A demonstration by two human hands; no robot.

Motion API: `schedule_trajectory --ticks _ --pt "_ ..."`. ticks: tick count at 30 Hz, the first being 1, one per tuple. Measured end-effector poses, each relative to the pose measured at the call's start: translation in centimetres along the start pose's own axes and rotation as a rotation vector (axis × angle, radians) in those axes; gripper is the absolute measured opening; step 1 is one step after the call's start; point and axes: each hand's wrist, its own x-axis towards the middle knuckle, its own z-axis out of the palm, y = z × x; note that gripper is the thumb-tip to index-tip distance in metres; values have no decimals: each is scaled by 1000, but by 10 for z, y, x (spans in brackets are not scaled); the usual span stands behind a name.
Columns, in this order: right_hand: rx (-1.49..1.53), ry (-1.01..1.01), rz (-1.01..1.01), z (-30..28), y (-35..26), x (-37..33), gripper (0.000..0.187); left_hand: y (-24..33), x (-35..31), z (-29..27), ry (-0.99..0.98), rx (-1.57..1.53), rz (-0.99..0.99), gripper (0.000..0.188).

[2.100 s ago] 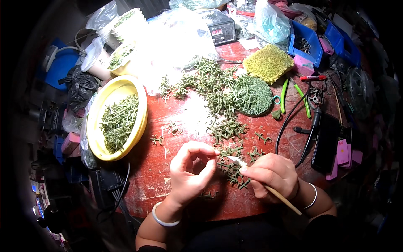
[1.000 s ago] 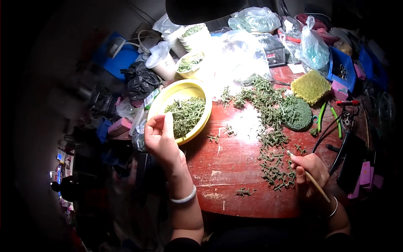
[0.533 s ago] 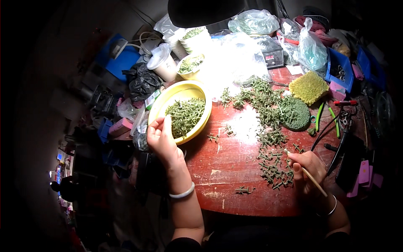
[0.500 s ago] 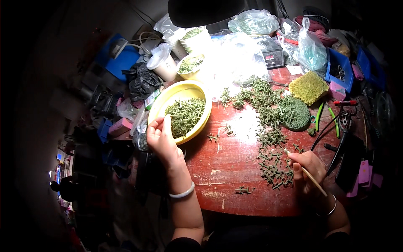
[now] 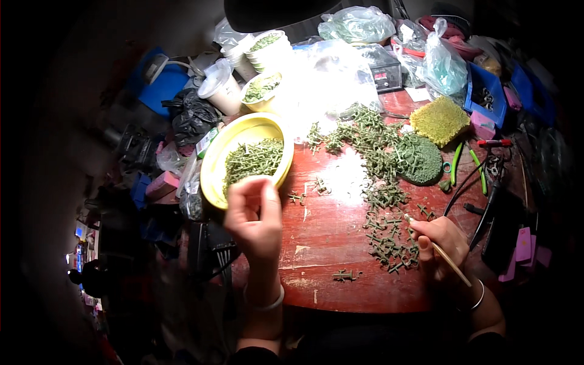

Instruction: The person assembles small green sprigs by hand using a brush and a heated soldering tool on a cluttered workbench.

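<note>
My left hand [image 5: 254,216] is over the near rim of the yellow bowl [image 5: 210,176], fingers curled and thumb against them. Its fingertips are turned away, so anything pinched there is hidden. Small green branching pieces [image 5: 255,158] fill much of the bowl. On the right, my right hand [image 5: 441,243] grips a thin wooden stick [image 5: 451,265], slanted, its pale tip beside loose green pieces [image 5: 389,246] spread over the red table [image 5: 328,243]. A larger heap of the same pieces [image 5: 371,140] lies farther back, reaching onto a round green pad [image 5: 426,161].
A yellow sponge [image 5: 440,121], green-handled pliers [image 5: 457,164] and blue bins [image 5: 485,91] sit at the right. White cups [image 5: 220,87] and a yellow tub of green pieces [image 5: 261,88] stand behind the bowl. A dark lamp head [image 5: 277,13] hangs above.
My left hand has moved from inside the bowl toward me and to the right, over its near rim. The right hand keeps its hold on the stick. The whole view has shifted slightly.
</note>
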Motion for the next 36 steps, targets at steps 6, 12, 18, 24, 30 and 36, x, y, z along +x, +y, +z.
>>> schedule_trajectory --ticks 6,12,18,24,30,36 --pt "13 -16 -10 -1 -1 1 17 -34 -15 17 -530 379 154 28" --pt "-11 -29 -12 -1 0 2 17 -61 -4 36 -636 484 479 33" --pt "-27 -25 -45 1 1 0 15 -52 -9 30 -734 588 464 22" --pt "-24 -39 -46 2 1 2 16 -41 -12 26 -733 597 432 19" --pt "-46 12 -13 -5 1 4 19 8 -17 44 -945 -634 -509 33" --pt "52 -8 22 -8 5 8 23 8 -44 54 -1062 -838 -1031 40"
